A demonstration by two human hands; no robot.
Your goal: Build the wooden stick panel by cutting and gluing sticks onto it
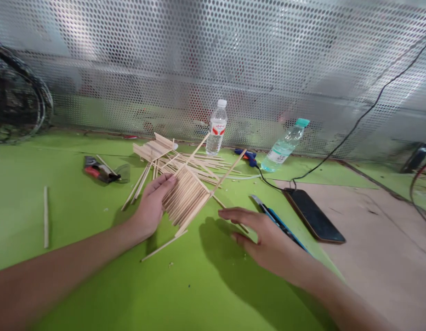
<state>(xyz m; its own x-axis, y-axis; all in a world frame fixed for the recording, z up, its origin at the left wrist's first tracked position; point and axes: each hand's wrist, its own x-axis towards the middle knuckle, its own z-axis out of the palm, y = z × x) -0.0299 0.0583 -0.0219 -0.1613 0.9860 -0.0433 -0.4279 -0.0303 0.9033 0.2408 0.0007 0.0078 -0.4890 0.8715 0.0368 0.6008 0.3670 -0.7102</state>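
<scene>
My left hand (152, 207) is closed on the left side of a panel of thin wooden sticks (187, 197), thumb along its edge. The sticks lie side by side, and longer ones stick out from the panel's corners. My right hand (257, 232) is apart from the panel, to its right, with fingers spread and holding nothing. Below that hand a loose stick (221, 202) slants down, partly hidden by its fingers. Behind the panel lies a pile of loose sticks (213, 163), with another small stick structure (156, 149) at its left.
A blue utility knife (281, 225) and a phone (314, 216) lie at right. Farther back are a blue glue gun (247, 156), an upright bottle (217, 128) and a tilted bottle (283, 147). Red-handled pliers (100, 170) lie left, near a single stick (46, 216). Perforated metal (185, 59) stands behind.
</scene>
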